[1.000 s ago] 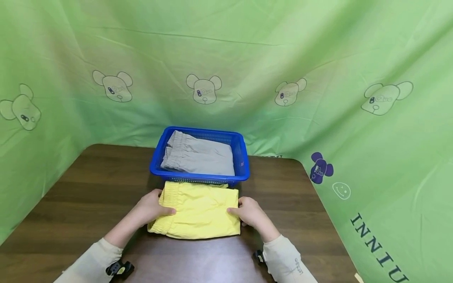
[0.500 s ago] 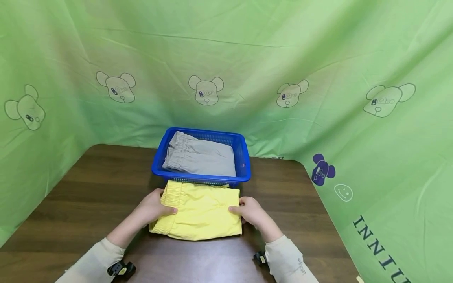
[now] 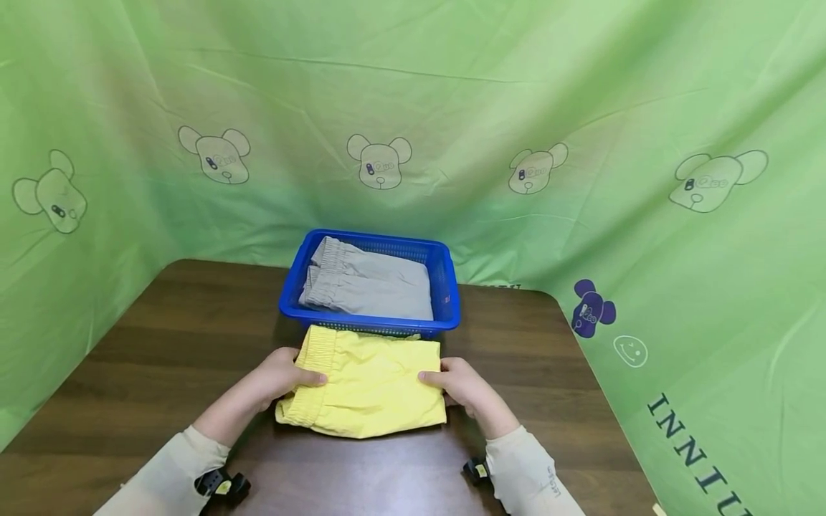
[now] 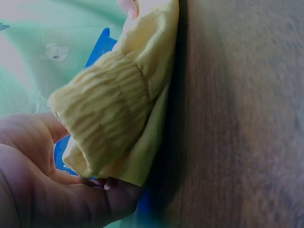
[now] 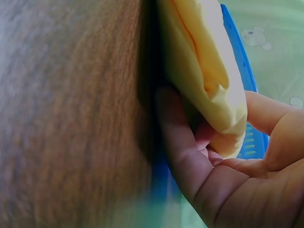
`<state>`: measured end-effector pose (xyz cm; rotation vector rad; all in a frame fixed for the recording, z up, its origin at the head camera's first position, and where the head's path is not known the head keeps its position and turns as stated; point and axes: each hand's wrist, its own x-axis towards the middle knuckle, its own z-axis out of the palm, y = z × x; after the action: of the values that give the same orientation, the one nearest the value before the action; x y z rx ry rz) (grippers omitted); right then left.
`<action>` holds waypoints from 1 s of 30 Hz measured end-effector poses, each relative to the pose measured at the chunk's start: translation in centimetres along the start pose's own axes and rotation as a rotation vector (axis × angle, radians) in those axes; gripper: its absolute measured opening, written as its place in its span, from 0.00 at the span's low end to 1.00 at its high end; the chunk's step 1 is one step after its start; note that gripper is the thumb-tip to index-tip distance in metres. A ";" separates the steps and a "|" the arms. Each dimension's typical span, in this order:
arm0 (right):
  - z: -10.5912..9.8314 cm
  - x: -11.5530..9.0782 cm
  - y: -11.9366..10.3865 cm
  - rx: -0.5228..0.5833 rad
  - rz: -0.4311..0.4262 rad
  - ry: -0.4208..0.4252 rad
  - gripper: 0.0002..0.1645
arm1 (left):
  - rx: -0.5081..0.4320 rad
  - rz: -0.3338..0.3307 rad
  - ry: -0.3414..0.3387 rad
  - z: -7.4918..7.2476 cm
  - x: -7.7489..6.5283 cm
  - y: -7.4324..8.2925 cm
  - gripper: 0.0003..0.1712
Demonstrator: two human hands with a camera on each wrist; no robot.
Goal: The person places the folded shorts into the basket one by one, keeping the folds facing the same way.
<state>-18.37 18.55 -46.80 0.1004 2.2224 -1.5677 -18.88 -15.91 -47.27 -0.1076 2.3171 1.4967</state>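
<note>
Folded yellow shorts [image 3: 374, 387] with a gathered elastic waistband lie between my hands, in front of the blue basket. My left hand [image 3: 282, 374] grips the waistband end, thumb on top and fingers tucked beneath. At the opposite end my right hand [image 3: 466, 387] holds the fold the same way. In the left wrist view the ribbed waistband [image 4: 104, 109] sits between thumb and fingers. The right wrist view has several fingers [image 5: 185, 142] under the layered yellow cloth [image 5: 209, 80]. Folded grey shorts [image 3: 374, 283] rest inside the blue basket [image 3: 371, 322].
The dark wooden table [image 3: 535, 358] extends on both sides of the shorts. A green curtain [image 3: 452, 86] with printed bear heads hangs behind and at the sides. The basket stands at the table's back edge. Black wrist cameras [image 3: 222, 486] sit below each sleeve.
Both hands keep their grip on the yellow shorts. The near edge of the cloth now looks slightly raised at the right, and the whole view has shifted a little.
</note>
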 end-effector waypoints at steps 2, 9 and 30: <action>0.0 0.0 0.0 0.008 0.005 -0.001 0.20 | -0.028 -0.010 -0.016 0.1 0.0 0.0 0.31; 0.0 0.2 0.0 0.055 0.017 -0.038 0.22 | -0.092 0.002 -0.068 0.1 -0.2 0.0 0.32; -0.3 1.0 0.9 0.263 0.023 -0.219 0.24 | -0.214 0.032 -0.178 -0.9 0.7 -0.4 0.50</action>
<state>-19.11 19.02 -47.90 0.0284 1.8376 -1.7601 -19.67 -16.75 -47.51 0.0067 2.0255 1.6939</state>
